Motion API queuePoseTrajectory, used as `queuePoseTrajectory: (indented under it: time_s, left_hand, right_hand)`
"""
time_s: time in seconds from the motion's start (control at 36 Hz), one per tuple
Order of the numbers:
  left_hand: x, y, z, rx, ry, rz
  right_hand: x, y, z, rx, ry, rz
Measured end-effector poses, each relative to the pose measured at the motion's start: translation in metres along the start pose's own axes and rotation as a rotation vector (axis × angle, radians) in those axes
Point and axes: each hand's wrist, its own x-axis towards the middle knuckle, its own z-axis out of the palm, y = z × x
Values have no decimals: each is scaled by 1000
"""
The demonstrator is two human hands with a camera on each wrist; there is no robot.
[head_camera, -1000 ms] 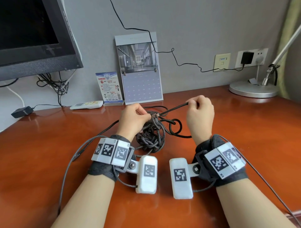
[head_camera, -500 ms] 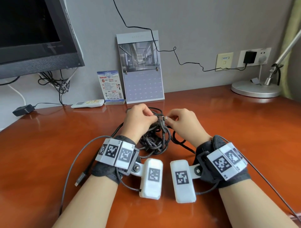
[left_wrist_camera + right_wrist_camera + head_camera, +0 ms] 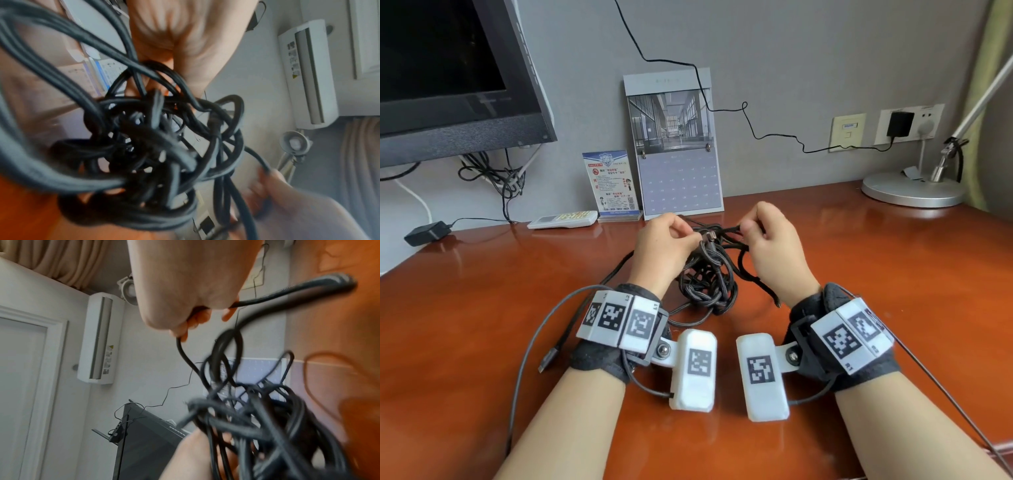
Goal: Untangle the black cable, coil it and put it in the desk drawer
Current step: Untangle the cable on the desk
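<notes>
1. The tangled black cable (image 3: 707, 277) hangs in a knotted bundle just in front of the calendar (image 3: 677, 164), above the desk (image 3: 482, 308).
2. The left hand (image 3: 666, 245) pinches strands at the bundle's top.
3. The right hand (image 3: 774, 240) grips one strand, fingers curled.

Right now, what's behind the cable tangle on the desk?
Behind the black cable: a wall calendar, an info card and a white remote. Both hands hide the desk directly behind it.
</notes>
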Motion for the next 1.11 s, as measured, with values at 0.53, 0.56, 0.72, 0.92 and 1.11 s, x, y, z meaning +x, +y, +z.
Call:
queuePoseTrajectory:
  time_s: [0.53, 0.56, 0.72, 0.92, 1.11]
  left_hand:
    - [5, -17, -10, -61, -18, -43]
    - [4, -15, -8, -51, -28, -21]
    - [-4, -3, 2, -9, -73, 70]
    - [-5, -3, 4, 25, -65, 94]
    - [-2, -3, 2, -3, -38, 62]
  right_hand:
    - [6, 3, -18, -153, 288, 152]
    - [6, 2, -17, -141, 239, 125]
    - [2, 3, -9, -175, -155, 13]
    - [1, 5, -7, -243, -308, 27]
    - [-1, 3, -3, -326, -226, 7]
